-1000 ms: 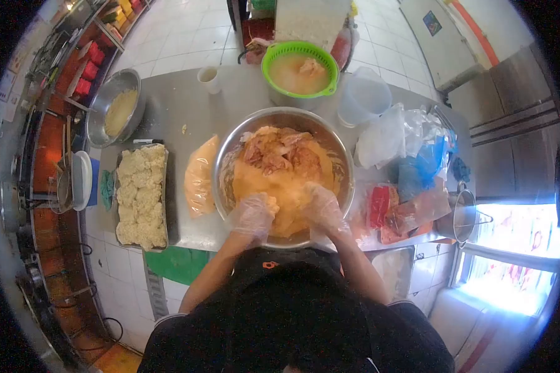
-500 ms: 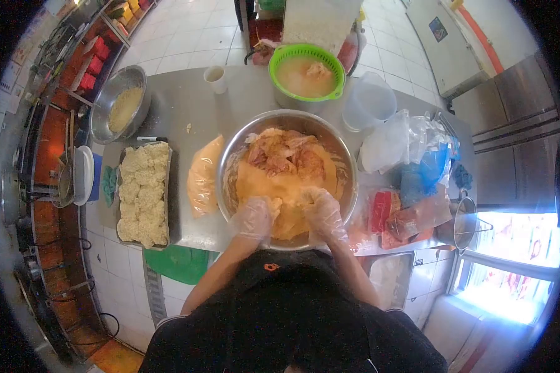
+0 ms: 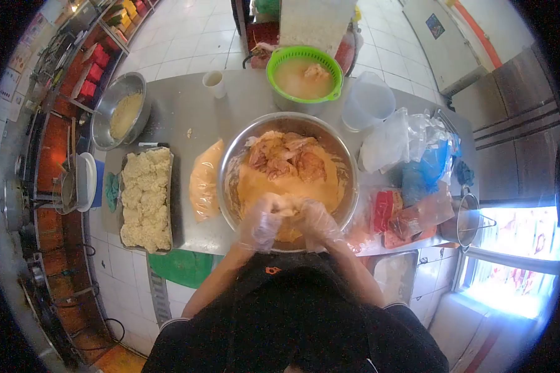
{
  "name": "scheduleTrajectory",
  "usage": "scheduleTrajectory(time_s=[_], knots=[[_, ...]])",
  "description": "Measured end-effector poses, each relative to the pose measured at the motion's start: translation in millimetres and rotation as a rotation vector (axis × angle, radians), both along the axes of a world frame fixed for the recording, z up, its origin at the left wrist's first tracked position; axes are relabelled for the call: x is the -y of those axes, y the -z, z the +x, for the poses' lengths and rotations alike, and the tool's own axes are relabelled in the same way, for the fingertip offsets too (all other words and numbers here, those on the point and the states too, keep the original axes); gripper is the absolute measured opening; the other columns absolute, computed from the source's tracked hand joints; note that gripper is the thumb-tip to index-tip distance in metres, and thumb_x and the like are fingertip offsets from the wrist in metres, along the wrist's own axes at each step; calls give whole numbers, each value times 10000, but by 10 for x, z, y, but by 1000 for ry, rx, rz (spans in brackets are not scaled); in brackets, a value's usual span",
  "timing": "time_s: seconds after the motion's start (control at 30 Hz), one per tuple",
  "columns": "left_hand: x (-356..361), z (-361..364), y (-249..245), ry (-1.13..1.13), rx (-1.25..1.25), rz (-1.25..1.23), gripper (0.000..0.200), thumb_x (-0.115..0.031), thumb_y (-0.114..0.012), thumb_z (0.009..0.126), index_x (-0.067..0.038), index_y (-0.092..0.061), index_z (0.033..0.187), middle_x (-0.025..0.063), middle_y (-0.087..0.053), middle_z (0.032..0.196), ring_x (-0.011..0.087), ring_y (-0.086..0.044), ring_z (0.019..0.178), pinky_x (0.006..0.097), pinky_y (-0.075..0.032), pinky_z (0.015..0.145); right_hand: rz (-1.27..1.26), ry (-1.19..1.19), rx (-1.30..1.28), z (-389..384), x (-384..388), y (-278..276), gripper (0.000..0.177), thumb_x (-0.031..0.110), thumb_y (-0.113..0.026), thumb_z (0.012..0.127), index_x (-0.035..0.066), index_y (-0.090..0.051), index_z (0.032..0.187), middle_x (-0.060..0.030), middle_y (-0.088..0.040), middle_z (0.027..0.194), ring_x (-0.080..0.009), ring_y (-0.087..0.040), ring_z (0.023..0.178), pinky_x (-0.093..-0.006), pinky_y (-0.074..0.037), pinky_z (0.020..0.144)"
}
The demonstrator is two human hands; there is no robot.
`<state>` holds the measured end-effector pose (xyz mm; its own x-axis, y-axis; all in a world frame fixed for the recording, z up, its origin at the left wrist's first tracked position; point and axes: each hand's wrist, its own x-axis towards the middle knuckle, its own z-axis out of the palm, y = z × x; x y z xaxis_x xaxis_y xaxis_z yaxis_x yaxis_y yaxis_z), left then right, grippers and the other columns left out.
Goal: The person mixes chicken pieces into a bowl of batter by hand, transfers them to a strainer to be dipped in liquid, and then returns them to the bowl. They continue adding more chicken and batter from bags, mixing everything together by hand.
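Observation:
A large steel bowl [image 3: 353, 168] in front of me holds raw chicken pieces [image 3: 286, 158] heaped on the far side and orange breading flour [image 3: 274, 186] on the near side. Clear plastic gloves cover both hands. Between my left hand [image 3: 261, 221] and my right hand [image 3: 317, 222], above the flour, is a pale, flour-coated piece of chicken [image 3: 284, 207]. Fingers of both hands are closed round it from either side, and the gloves partly hide it. Left of the bowl lies a clear bag of orange powder [image 3: 205, 180].
A tray of breaded pieces [image 3: 146, 199] stands at the left, near a steel bowl of crumbs [image 3: 127, 115]. Behind the big bowl are a green colander [image 3: 339, 81] in cloudy liquid and a white cup [image 3: 214, 84]. A clear container [image 3: 368, 102], plastic bags [image 3: 386, 146] and a strainer [image 3: 463, 224] are at right.
Both hands have come up out of the flour and closer together, with the coated piece of chicken now raised between them. The camera view has shifted slightly.

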<state>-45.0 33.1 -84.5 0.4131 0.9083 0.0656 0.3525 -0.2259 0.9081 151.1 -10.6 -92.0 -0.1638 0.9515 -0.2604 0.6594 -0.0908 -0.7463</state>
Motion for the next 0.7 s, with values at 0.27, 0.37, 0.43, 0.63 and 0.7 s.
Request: scheduleTrajectory(time_s=[0.27, 0.37, 0.43, 0.63, 0.7], knots=[[-366, -267, 336, 113, -829, 309, 305, -351, -709, 977, -51, -689, 1030, 155, -717, 1000, 306, -710, 928, 421, -569, 809, 197, 111, 389, 142, 262, -260, 157, 75, -597, 907, 33, -680, 1034, -204, -684, 926, -386, -678, 910, -478, -558, 841], [-479, -55, -260, 375, -1141, -166, 400, -410, -706, 937, -42, -726, 1094, 178, -733, 1087, 297, -733, 1021, 423, -591, 835, 194, 45, 300, 199, 246, -330, 175, 61, -582, 906, 28, -681, 1046, -208, -681, 919, -387, -675, 894, -484, -558, 831], [-516, 40, -332, 521, -1228, -234, 445, -419, -724, 895, -37, -748, 1121, 182, -739, 1139, 292, -740, 1061, 444, -604, 845, 270, 17, 245, 227, 156, -448, 196, 56, -584, 906, 35, -691, 1068, -206, -684, 923, -386, -678, 888, -492, -560, 822], [-432, 72, -210, 418, -1307, -183, 371, -322, -720, 846, -72, -783, 1114, 134, -758, 1152, 323, -746, 1043, 532, -616, 811, 212, 80, 31, 424, -526, -1218, 211, 98, -667, 890, 105, -724, 1093, -154, -697, 919, -356, -684, 901, -473, -561, 812], [-448, 39, 61, 418, -1216, -218, 345, -291, -678, 869, -79, -778, 1123, 145, -751, 1168, 326, -737, 1073, 530, -615, 809, 344, 127, -5, 566, -882, -1252, 188, 144, -681, 901, 122, -720, 1083, -148, -683, 894, -369, -676, 905, -483, -555, 812]])
